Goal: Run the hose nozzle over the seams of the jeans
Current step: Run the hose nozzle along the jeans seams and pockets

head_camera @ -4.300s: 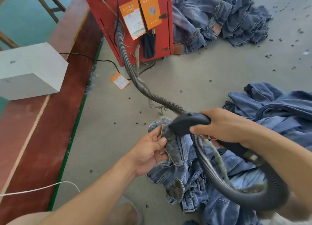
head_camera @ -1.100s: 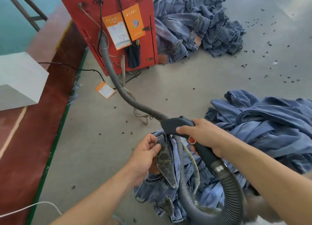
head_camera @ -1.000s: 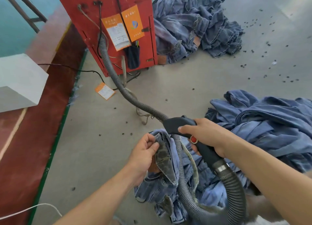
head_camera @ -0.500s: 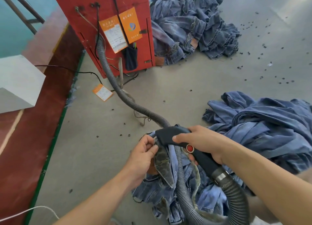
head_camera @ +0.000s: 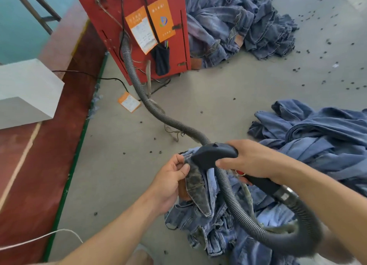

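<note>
- Nearest to us, our left hand [head_camera: 170, 182] pinches the edge of the jeans [head_camera: 206, 215] between thumb and curled fingers, lifting a dark, grimy seam strip [head_camera: 195, 187] that hangs down and to the right from the pinch.
- Our right hand [head_camera: 250, 161] wraps its fingers around the black hose nozzle [head_camera: 214, 154]; the thumb side is hidden from us.
- The nozzle's long axis runs from lower right to upper left, and its mouth points left and slightly down, touching the top of the seam strip just beside our left fingertips.
- A red button [head_camera: 240, 172] shows on the handle just under our right palm.
- The grey corrugated hose [head_camera: 258, 231] loops below our right forearm, over the crumpled jeans, then passes behind the nozzle.
- To the right lies a heap of lighter blue denim [head_camera: 317, 137], near the jeans we hold.
- The hose runs on across the grey floor [head_camera: 228, 97] to a red machine cabinet [head_camera: 143, 26] carrying orange tags [head_camera: 151, 26].
- Another pile of jeans [head_camera: 238, 24] lies beyond, touching the cabinet's right side.
- At far left stands a white block [head_camera: 27, 92] on a red-brown platform [head_camera: 49, 145].
</note>
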The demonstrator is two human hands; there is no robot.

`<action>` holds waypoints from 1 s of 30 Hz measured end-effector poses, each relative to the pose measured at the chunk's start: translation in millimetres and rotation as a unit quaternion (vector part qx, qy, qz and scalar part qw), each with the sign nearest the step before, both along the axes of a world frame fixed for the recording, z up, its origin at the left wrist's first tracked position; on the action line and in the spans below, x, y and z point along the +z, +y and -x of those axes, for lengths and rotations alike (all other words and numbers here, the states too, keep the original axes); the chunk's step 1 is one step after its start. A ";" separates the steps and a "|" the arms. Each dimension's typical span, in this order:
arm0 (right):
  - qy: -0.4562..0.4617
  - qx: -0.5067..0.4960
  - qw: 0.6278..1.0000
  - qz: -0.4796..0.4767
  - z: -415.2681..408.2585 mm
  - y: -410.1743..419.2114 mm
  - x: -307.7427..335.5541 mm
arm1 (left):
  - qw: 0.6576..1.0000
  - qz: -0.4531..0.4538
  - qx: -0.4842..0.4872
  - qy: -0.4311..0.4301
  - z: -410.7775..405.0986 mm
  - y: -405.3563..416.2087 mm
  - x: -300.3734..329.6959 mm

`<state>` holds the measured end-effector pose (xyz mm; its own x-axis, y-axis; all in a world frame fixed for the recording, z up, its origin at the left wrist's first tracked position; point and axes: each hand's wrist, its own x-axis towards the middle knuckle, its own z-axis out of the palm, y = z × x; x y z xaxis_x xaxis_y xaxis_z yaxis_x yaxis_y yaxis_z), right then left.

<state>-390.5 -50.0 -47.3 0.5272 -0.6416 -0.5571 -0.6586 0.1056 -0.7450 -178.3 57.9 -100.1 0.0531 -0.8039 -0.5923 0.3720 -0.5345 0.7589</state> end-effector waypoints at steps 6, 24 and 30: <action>-0.032 -0.133 0.986 0.091 -16.4 5.0 -15.2 | 0.998 -0.020 0.037 0.055 -1.1 -3.8 2.6; -0.038 -0.164 0.985 0.047 1.0 -1.0 -16.8 | 0.938 -0.259 0.226 0.047 -3.2 2.9 2.1; -0.022 -0.105 0.992 0.071 0.5 1.1 -3.7 | 0.936 -0.300 0.125 0.136 -25.8 1.0 8.3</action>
